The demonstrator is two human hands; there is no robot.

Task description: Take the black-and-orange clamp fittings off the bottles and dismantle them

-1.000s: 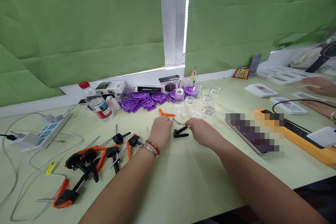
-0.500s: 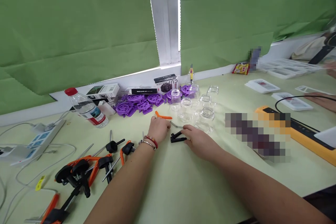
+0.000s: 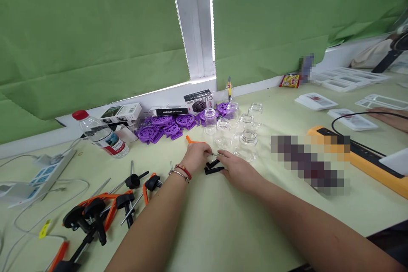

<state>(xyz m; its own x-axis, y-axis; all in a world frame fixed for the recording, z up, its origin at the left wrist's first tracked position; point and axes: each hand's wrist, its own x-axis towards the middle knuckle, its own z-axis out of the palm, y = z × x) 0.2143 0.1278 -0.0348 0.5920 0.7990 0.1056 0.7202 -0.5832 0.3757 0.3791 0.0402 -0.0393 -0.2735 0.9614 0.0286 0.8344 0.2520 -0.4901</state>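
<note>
My left hand [image 3: 196, 155] rests knuckles-up on the pale green table [image 3: 223, 221] with its fingers curled; a small metal spring [image 3: 216, 154] sticks out from its fingertips. My right hand [image 3: 237, 171] lies just right of it, fingers bent, touching a small black plastic piece [image 3: 213, 167] that sits between both hands. An orange plastic part [image 3: 191, 140] lies just behind my left hand. I wear beaded bracelets [image 3: 181, 172] on the left wrist.
Several clear glass jars [image 3: 245, 136] and a pile of purple plastic parts [image 3: 165, 123] stand behind my hands. Black-and-orange clamps [image 3: 105, 208] lie at left, with a water bottle [image 3: 100, 134] and power strip [image 3: 41, 170]. An orange device [image 3: 366, 157] sits right; another person's hand [image 3: 390, 117] is far right.
The view has shifted, so everything sits further left in frame. My right hand has drawn closer to my left, over the black piece. The other person's hands have moved back.
</note>
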